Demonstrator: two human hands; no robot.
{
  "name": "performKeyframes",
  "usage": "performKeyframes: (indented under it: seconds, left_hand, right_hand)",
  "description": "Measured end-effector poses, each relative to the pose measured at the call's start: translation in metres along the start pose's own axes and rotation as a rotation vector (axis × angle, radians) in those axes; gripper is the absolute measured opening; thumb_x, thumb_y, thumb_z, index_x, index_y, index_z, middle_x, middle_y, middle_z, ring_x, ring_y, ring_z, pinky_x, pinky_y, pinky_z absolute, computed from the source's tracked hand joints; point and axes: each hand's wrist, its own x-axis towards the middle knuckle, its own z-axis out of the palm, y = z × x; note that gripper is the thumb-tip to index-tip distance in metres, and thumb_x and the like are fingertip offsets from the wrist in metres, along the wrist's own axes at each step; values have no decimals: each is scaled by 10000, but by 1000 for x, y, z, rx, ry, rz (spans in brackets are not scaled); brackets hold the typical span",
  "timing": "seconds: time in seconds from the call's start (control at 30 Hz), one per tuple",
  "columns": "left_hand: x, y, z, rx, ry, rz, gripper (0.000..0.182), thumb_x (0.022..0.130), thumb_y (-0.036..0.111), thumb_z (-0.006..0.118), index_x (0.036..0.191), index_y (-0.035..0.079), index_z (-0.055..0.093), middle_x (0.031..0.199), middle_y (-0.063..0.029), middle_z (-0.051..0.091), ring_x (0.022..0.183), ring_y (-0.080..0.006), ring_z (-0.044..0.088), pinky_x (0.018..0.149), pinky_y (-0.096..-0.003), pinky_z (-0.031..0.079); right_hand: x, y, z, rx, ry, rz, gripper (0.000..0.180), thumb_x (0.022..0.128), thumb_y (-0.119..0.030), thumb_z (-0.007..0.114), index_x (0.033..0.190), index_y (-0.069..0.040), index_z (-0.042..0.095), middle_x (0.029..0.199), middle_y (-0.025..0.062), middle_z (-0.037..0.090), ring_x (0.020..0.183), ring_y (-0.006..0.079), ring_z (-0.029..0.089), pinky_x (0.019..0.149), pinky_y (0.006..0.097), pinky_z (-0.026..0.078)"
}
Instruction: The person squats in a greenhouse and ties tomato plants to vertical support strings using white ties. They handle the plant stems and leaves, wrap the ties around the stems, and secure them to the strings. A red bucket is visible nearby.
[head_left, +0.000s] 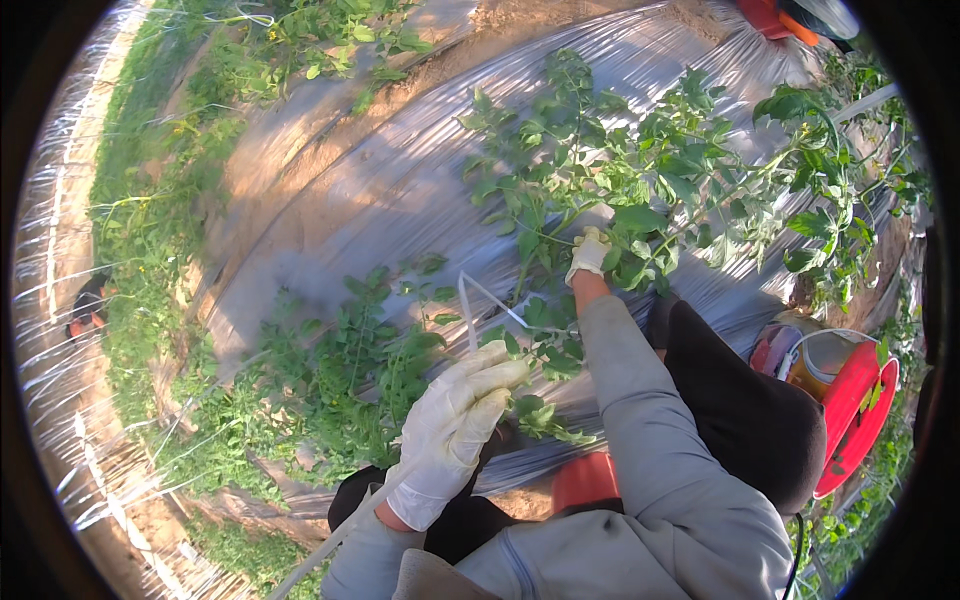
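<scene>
My left hand (457, 431), in a white glove, is closed around a white plastic strip (466, 311). Above the fingers the strip bends sharply and runs down toward the leaves; its other length passes below my wrist to the lower left. My right hand (590, 251), gloved too, reaches in among the leaves of a tomato plant (637, 217), its fingers curled beside the stems. Leaves partly cover it, so whether it grips a stem cannot be told. Between and left of my hands grows another leafy tomato plant (375, 360).
Silvery plastic mulch film (360, 217) covers the soil. A red bucket (855, 412) and a clear container (810, 356) stand beside my right knee. A red object (585, 480) lies beneath me. White strings (67, 450) line the far left, beyond another plant row (157, 247).
</scene>
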Motion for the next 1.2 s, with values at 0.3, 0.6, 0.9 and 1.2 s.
performKeyframes:
  seconds: [0.3,0.6,0.9,1.2]
  left_hand:
    - [-1,1,-8,-88,283,220,230,1037,66,575,1164,-4,753,1242,-129,706,1245,-216,617,1028,-338,502]
    - [-24,7,-42,-301,474,76,345,1063,287,559,1162,24,760,1142,-63,763,1091,-163,660,1007,-313,475]
    - [-16,-26,-25,-344,369,29,368,1050,366,590,1098,49,769,1068,-35,767,948,-143,620,894,-319,472]
    - [-15,-37,14,-114,232,82,438,1043,438,567,1024,54,777,940,-20,739,817,-140,597,780,-320,476]
  right_hand:
    - [-100,29,-57,-121,-216,161,133,1027,-187,597,973,-68,625,740,19,608,516,97,504,418,257,357]
    - [-337,-258,-67,-551,-844,-558,203,1071,-229,548,1029,-76,673,668,-10,586,558,80,486,516,262,379]
    - [-431,-577,-332,-232,-4,-1373,305,1079,-351,560,1094,-80,697,697,-66,507,559,12,350,491,204,256]
    - [-250,-523,-567,-1570,51,-973,433,943,-312,663,1296,-64,628,1014,100,697,915,248,665,820,369,522]
